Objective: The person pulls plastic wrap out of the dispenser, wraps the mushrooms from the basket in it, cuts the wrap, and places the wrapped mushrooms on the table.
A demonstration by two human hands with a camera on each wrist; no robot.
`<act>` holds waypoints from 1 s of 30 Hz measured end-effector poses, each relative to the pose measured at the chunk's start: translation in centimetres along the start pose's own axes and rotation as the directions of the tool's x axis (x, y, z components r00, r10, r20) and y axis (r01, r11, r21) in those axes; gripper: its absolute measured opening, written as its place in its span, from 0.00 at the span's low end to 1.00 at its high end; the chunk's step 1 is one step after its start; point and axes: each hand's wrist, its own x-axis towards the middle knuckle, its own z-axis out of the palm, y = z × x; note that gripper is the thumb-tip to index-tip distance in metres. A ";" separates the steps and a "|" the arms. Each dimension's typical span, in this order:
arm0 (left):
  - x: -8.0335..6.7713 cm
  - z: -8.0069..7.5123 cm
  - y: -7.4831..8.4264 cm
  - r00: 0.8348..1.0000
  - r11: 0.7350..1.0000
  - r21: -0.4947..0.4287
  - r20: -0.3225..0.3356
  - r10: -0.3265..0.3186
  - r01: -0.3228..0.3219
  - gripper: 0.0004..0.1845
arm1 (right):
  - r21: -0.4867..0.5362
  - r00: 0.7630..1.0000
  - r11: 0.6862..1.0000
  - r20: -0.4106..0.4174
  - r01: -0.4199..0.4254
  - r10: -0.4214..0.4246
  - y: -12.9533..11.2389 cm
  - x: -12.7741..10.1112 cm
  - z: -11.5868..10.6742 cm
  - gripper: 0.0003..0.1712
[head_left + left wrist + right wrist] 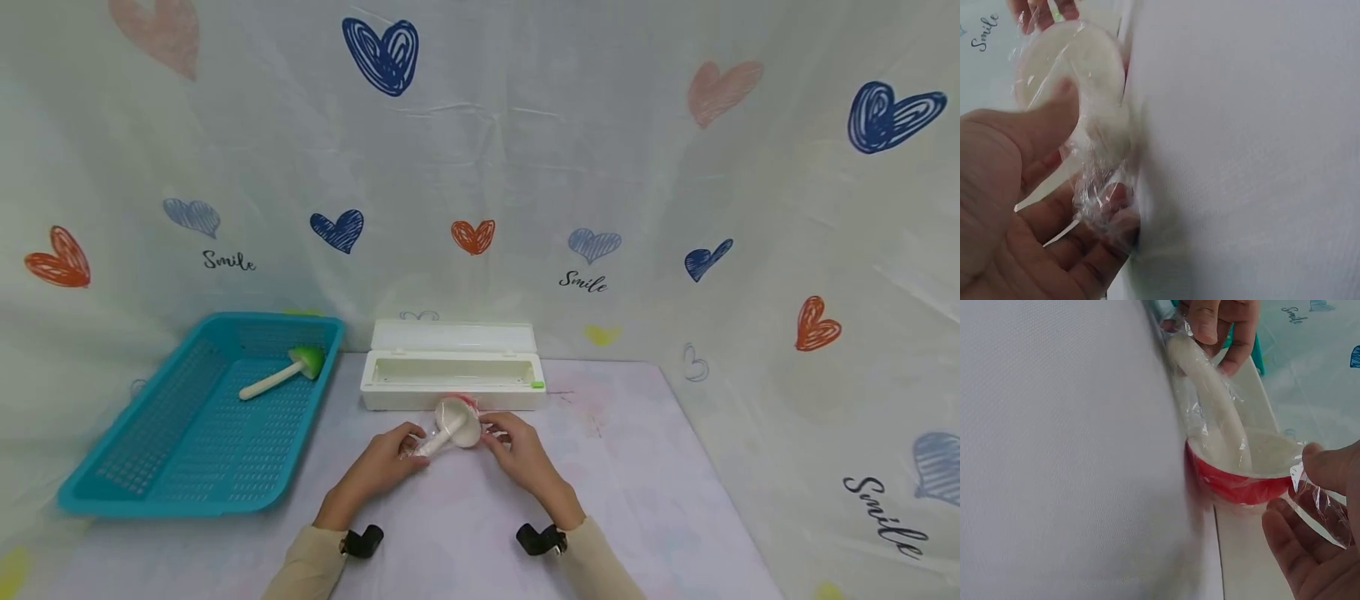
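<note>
Red cap point(1241, 486) of the film-wrapped mushroom point(453, 426) shows broadly in right-wrist view, right of centre; head view places the mushroom lower centre. Left hand point(386, 458) pinches film point(1094, 186) at the stem end point(1180, 347); right hand point(521, 454), film beside the cap. Only head view shows a green-capped mushroom point(288, 372), left.

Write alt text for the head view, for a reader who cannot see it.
A person's left hand and right hand hold a plastic-wrapped, red-and-white mushroom-shaped object in front of an open white box on a pale table. To the left, a blue basket holds a green-capped item; a heart-patterned curtain hangs behind.
</note>
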 end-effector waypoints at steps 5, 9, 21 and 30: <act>0.4 0.3 0.0 1.000 1.000 0.027 -0.004 0.009 -0.009 0.24 | -0.053 0.992 0.998 -0.123 -0.019 0.012 0.4 0.8 0.5 0.20; 0.1 0.3 0.0 1.000 0.998 0.055 -0.005 0.002 -0.002 0.21 | -0.047 0.991 0.997 -0.125 -0.060 0.054 0.7 1.2 0.9 0.28; -0.6 0.2 -0.3 0.998 0.997 0.047 0.046 0.051 -0.053 0.19 | 0.136 0.982 0.987 -0.152 -0.089 0.110 1.4 -0.2 0.9 0.07; -0.3 0.6 -0.3 1.000 0.999 -0.035 0.003 0.012 -0.012 0.13 | 0.111 0.986 0.992 -0.151 -0.053 0.069 1.8 -0.4 0.2 0.18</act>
